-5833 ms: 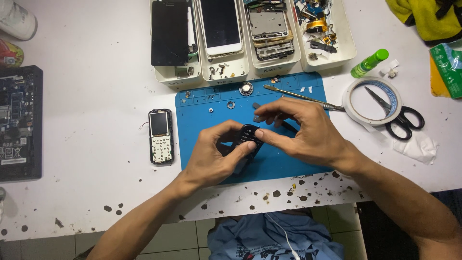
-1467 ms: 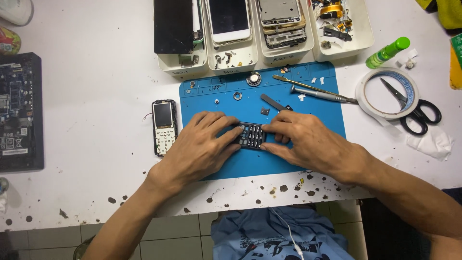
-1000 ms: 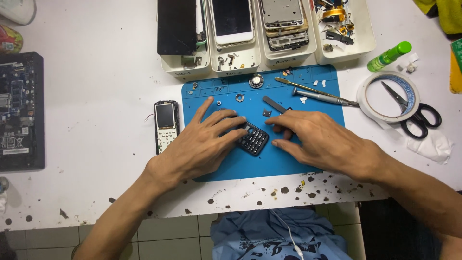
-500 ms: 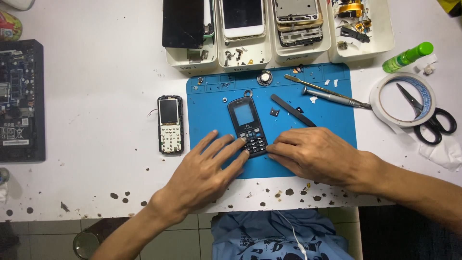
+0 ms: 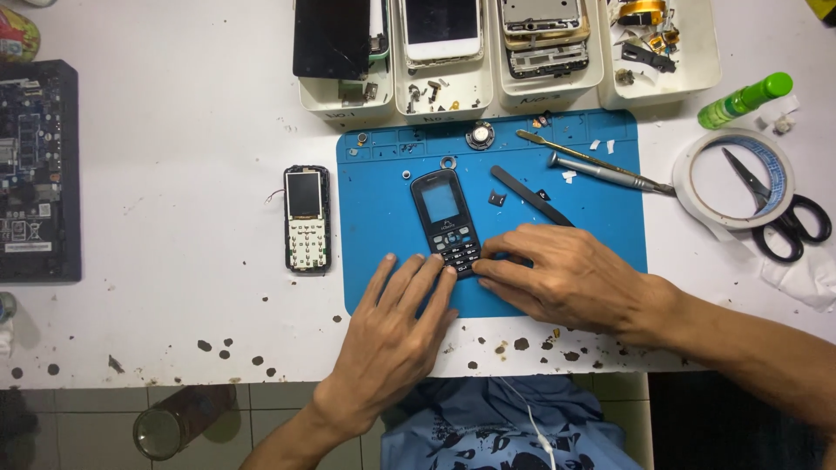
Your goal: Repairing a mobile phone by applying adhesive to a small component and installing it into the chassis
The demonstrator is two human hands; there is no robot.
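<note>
Hands met at the lower end of a black keypad phone cover [image 5: 446,222] lying face up on the blue mat [image 5: 383,226]: the left hand [image 5: 392,335] lay open and flat, fingertips touching the cover's bottom edge, while the right hand [image 5: 566,278] pinched that same end with curled fingers. By my judgement, the step was steadying the freed front cover, and going on would need a firm pinch and a clean lift off the mat. Left of the mat lay the bare phone body [image 5: 306,219] (its small screws were too tiny to make out), and the trays [image 5: 435,87] above the mat were cut off.
</note>
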